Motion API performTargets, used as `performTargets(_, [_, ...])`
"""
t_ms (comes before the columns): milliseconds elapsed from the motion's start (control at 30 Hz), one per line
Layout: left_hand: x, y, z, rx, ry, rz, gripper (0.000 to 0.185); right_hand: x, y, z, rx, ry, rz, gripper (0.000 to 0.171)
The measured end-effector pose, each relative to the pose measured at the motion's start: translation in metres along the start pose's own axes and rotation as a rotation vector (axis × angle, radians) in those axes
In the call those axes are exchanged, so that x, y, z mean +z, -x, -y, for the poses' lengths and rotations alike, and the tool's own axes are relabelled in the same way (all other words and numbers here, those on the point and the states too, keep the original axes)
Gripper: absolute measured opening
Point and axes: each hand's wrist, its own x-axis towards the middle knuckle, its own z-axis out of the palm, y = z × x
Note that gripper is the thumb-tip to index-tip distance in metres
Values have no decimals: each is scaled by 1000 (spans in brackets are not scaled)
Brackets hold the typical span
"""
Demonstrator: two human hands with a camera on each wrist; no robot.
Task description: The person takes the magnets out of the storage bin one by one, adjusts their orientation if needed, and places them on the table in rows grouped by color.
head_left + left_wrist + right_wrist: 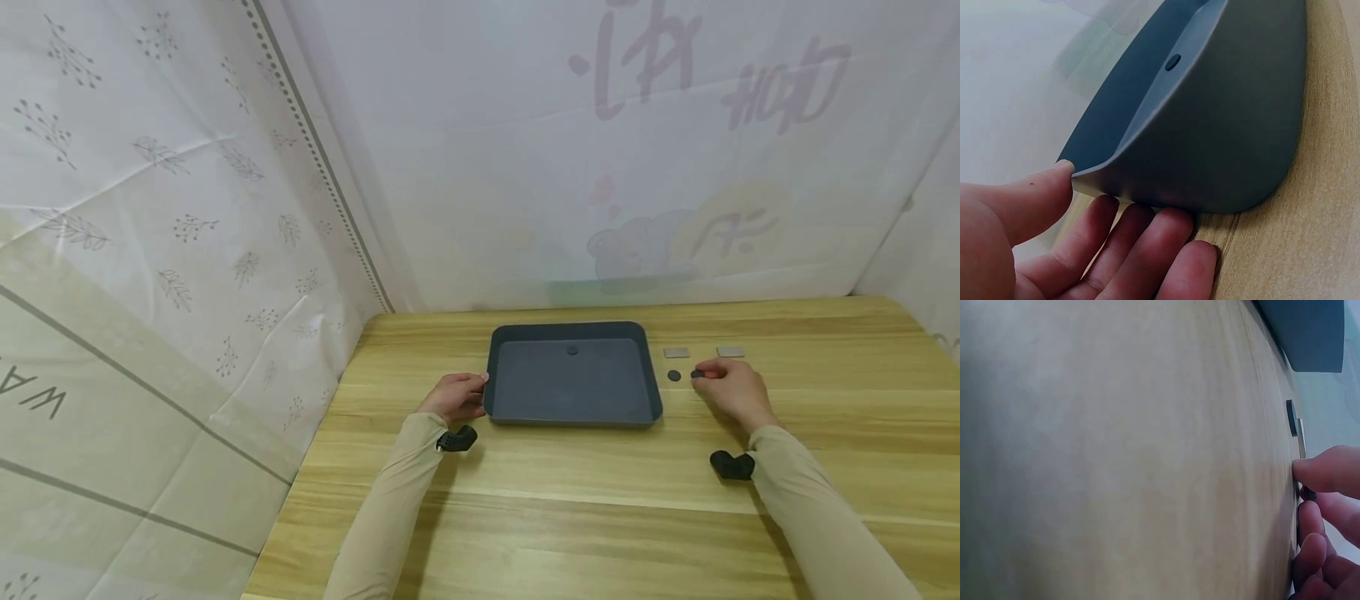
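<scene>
A dark grey rectangular tray (570,418) lies on the wooden table, with a small dark disc (572,351) inside near its far wall. At the tray's left end, my left hand (456,395) holds the edge; the left wrist view shows the thumb on the rim and the fingers curled against the outer wall. To the right of the tray, my right hand (733,390) pinches another dark disc (697,374) between thumb and fingers, close to the tabletop. Beside it lies a further dark disc (674,376).
Two small flat silvery rectangles, a left one (676,353) and a right one (730,352), lie behind the discs. The wooden table (570,517) ends at a printed cloth (480,208) hanging behind it. Black wrist cameras sit on both forearms.
</scene>
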Motion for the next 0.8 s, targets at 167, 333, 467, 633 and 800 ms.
performTargets(167, [0,-1,-1,-7,12,3,35,0,-1,1,9,15,16,36])
performTargets(333, [0,0,-2,-4,11,5,35,-1,-1,1,6,25,20,35])
performTargets(467, [1,1,-1,1,3,-1,35,-1,-1,1,0,32,12,35])
performTargets(633, [2,2,-2,0,9,-9,35,0,-1,1,-2,38,11,35])
performTargets(800, [2,4,-3,0,8,-2,35,0,-1,1,-4,38,13,35])
